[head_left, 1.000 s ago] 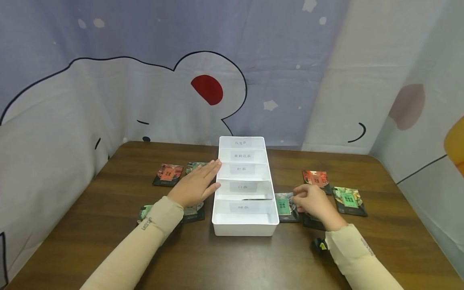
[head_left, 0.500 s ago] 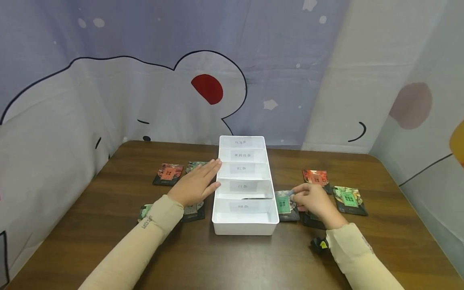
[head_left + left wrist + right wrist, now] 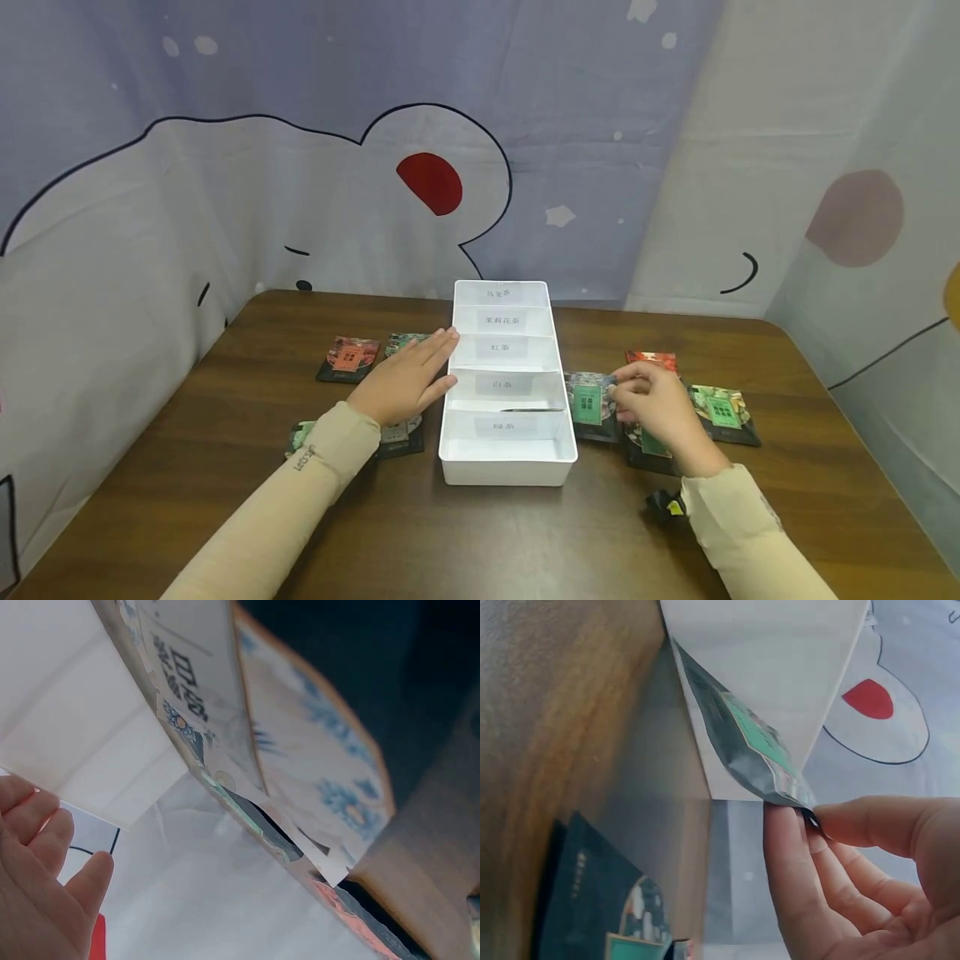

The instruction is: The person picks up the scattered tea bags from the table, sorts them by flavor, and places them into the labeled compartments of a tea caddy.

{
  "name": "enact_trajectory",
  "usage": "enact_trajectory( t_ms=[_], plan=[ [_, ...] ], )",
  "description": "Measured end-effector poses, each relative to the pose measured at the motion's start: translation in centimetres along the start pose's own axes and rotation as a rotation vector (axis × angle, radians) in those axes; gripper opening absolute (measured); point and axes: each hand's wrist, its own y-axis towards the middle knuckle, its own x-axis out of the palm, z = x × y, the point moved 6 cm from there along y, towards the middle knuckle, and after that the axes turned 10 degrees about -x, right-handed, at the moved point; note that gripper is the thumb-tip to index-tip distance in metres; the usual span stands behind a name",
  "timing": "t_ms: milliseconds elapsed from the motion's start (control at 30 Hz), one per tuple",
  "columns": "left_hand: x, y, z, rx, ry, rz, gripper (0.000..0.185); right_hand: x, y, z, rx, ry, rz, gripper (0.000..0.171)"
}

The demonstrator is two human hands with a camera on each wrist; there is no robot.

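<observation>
My right hand [image 3: 660, 408] pinches a tea sachet [image 3: 587, 404] with a green label by its upper right corner, just right of the white divided box [image 3: 506, 476]. In the right wrist view the sachet [image 3: 739, 742] is tilted off the table beside the box wall [image 3: 772, 660], between thumb and fingers. Straight fingers of my left hand [image 3: 405, 379] touch the box's left side. The box has several compartments with paper labels. A thin dark edge [image 3: 532, 410] shows in the second compartment from the front; what it belongs to is hidden.
Left of the box lie a red sachet [image 3: 348, 358], a partly covered green one [image 3: 403, 342] and others under the left arm. On the right are a red sachet [image 3: 651, 360], a green-labelled one [image 3: 723, 414], a dark one [image 3: 651, 450] and a small black object [image 3: 666, 505].
The green-labelled sachet has come up off the table and slightly away from me, pinched in my right hand. My left hand has stayed at the box.
</observation>
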Motion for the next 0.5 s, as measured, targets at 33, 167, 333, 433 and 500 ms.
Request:
enact_trajectory(
  t_ms=[33,167,333,433,500],
  plan=[
    [0.0,0.0,0.0,-0.003,-0.001,-0.004,0.069,-0.2,-0.1,-0.2,-0.006,0.002,0.016,0.027],
    [0.1,0.1,0.0,-0.01,0.0,-0.017,0.07,-1.1,-0.5,-0.9,-0.044,0.024,0.078,0.028],
    [0.0,0.1,0.0,-0.013,0.003,-0.017,0.07,-2.2,-1.2,-2.2,-0.1,0.082,0.155,0.028],
    [0.0,0.1,0.0,-0.011,0.004,-0.011,0.069,-2.7,-1.7,-3.1,-0.137,0.104,0.2,0.028],
    [0.0,0.1,0.0,-0.008,0.005,-0.007,0.069,-3.0,-2.0,-3.7,-0.165,0.115,0.229,0.028]
  ],
)
